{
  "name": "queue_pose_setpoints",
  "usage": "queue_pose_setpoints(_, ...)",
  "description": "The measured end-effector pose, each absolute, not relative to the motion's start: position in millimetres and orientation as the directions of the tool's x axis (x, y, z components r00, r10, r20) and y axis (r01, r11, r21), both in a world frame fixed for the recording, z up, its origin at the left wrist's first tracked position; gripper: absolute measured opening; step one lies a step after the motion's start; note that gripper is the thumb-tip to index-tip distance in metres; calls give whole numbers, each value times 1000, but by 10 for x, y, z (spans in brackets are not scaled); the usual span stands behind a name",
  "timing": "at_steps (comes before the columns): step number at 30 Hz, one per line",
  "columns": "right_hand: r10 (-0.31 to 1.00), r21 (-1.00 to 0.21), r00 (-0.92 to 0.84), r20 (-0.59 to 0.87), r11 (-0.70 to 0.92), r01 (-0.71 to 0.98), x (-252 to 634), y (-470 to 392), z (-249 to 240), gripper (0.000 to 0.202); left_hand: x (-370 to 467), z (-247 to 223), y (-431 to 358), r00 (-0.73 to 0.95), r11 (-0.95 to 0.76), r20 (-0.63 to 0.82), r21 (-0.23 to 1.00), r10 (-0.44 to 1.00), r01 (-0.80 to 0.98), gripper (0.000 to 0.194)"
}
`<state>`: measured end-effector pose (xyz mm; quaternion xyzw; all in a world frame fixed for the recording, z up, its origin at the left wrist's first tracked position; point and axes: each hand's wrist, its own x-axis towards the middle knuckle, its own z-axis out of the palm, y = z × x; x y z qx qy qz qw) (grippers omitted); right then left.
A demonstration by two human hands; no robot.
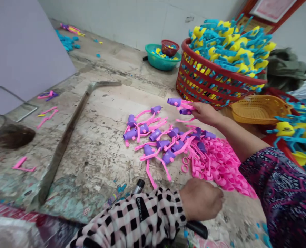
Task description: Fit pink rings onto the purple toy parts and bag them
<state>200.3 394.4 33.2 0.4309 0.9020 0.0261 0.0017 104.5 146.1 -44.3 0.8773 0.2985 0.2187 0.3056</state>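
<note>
My right hand (204, 113), above the far side of the pile, is closed on toy parts (175, 102), purple cups with pink limbs attached. More purple and pink toy parts (163, 144) lie scattered on the table beneath and to the left. My left hand (203, 199) comes from a checkered sleeve (142, 218) and is curled closed at the near edge of a heap of small pink rings (222, 162). Its fingertips are turned away, so anything inside them is hidden. A black handle-like object (197, 229) shows just below this hand.
A red basket (217, 74) heaped with blue and yellow toy parts stands at the back right. Beside it are a green bowl (163, 63) and a yellow basket (260, 112). A long bent bar (70, 129) crosses the left side, near a glass (9, 132).
</note>
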Motion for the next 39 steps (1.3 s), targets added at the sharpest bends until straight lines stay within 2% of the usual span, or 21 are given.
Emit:
queue_pose_setpoints(6,756,-102,-653,-45,647,756,1790,3507,222,27,1043,-450,1460,729,-645,215,663,650,380,31)
queue_pose_setpoints(9,735,-139,-675,-66,663,736,1734,3401,221,37,1036,-464,1448,712,-632,219,672,667,386,32)
queue_pose_setpoints(13,827,-215,-562,-18,546,810,1892,3394,425,47,1030,-477,1438,697,-620,230,689,679,377,32)
queue_pose_setpoints(16,924,-142,-378,-61,367,919,2175,3432,528,42,1037,-485,1441,697,-615,230,697,679,369,31)
queue_pose_setpoints(20,951,-23,-250,-180,250,968,2587,3446,418,42,1050,-494,1447,695,-615,238,702,678,360,31)
queue_pose_setpoints(24,929,23,-217,-300,234,972,2816,3429,223,51,1056,-492,1449,695,-597,230,724,681,345,30)
queue_pose_setpoints(28,904,2,-248,-348,265,964,2852,3416,142,40,1058,-492,1448,686,-568,215,749,695,341,30)
queue_pose_setpoints(33,927,15,-230,-296,245,969,2830,3366,227,39,1047,-483,1459,682,-539,203,777,703,325,29)
queue_pose_setpoints(39,972,91,-198,-125,210,973,2740,3153,468,44,1023,-435,1475,652,-500,206,811,730,303,27)
